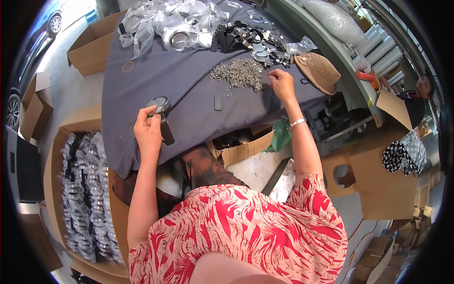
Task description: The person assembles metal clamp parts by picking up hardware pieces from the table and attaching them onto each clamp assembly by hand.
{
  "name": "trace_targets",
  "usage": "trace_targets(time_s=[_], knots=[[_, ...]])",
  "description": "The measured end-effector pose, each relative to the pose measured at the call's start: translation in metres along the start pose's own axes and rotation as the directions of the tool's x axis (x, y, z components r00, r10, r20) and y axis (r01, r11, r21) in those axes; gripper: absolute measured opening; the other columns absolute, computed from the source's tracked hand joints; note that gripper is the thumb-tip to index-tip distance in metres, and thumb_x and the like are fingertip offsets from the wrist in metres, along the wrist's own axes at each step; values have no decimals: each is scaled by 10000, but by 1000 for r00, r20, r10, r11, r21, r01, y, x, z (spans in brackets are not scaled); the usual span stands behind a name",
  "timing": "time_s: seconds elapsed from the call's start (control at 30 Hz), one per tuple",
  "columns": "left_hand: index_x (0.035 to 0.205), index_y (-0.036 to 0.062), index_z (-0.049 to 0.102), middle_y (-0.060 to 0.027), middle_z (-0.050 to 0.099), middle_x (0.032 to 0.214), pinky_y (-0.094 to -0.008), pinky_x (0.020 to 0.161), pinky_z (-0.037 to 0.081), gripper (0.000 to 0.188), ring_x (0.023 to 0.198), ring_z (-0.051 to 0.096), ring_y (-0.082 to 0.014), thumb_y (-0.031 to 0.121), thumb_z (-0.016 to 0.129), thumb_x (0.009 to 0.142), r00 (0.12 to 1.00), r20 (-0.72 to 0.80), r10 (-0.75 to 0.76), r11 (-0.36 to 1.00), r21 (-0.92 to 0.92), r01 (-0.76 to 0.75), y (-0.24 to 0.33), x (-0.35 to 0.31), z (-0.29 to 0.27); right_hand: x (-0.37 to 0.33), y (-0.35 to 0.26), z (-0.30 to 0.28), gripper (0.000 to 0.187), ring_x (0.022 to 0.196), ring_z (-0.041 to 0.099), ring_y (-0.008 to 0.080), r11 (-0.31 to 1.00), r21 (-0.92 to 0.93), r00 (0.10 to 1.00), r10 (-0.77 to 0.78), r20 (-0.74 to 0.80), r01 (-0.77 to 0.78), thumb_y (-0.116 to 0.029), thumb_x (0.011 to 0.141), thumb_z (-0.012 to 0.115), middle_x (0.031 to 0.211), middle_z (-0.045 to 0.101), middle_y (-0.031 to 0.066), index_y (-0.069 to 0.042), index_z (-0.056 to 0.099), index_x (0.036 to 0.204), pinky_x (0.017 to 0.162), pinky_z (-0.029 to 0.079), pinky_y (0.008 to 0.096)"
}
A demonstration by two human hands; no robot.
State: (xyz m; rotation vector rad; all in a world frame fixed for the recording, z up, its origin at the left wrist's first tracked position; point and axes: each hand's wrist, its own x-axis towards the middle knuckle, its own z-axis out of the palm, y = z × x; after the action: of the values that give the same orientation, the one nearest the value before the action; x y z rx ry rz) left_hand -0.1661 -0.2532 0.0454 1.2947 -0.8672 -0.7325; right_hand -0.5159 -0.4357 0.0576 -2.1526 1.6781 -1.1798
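My left hand [149, 128], near the left of the cloth-covered table [189, 120], grips a round silver piece with a black strap [166, 130]. The strap hangs down beside the fingers. My right hand [282, 85] is closed in a pinch just right of a heap of small metal buckles or rings [239, 72]; whatever is between its fingertips is too small to make out. Below the heap lie a few loose metal rings [227, 95] and a small dark rectangular piece [218, 102].
Bagged round metal pieces [177, 38] cover the far left. Black straps and silver parts [257, 45] lie far right, near a straw hat [318, 73]. An open carton [56, 156] of wrapped goods stands left. A person [416, 97] is at the far right.
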Motion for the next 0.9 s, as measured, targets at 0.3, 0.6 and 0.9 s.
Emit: trace_targets(time_s=[0.3, 0.6, 0.9], knots=[[1017, 56, 543, -65, 589, 623, -189, 348, 322, 167, 427, 455, -47, 71, 479, 864, 1000, 13, 15, 998, 54, -15, -11, 2, -9, -20, -71, 12, 84, 715, 612, 252, 980, 67, 951, -197, 237, 186, -84, 748, 591, 756, 621, 116, -41, 630, 809, 636, 474, 310], [1023, 59, 538, -61, 596, 640, -182, 362, 330, 165, 464, 483, -49, 73, 467, 875, 1000, 28, -11, 999, 30, 11, -4, -1, -4, -35, -85, 34, 91, 758, 588, 302, 945, -55, 922, -299, 246, 322, -133, 755, 589, 781, 605, 114, -68, 606, 815, 667, 469, 378], [1009, 64, 550, -56, 593, 628, -174, 360, 316, 157, 453, 466, -40, 75, 468, 876, 1000, 7, 3, 999, 32, -3, -4, 1, -3, 7, 24, 3, 62, 533, 583, 138, 995, -76, 971, 51, -234, -71, -65, 760, 590, 617, 606, 62, -30, 633, 788, 520, 461, 269]])
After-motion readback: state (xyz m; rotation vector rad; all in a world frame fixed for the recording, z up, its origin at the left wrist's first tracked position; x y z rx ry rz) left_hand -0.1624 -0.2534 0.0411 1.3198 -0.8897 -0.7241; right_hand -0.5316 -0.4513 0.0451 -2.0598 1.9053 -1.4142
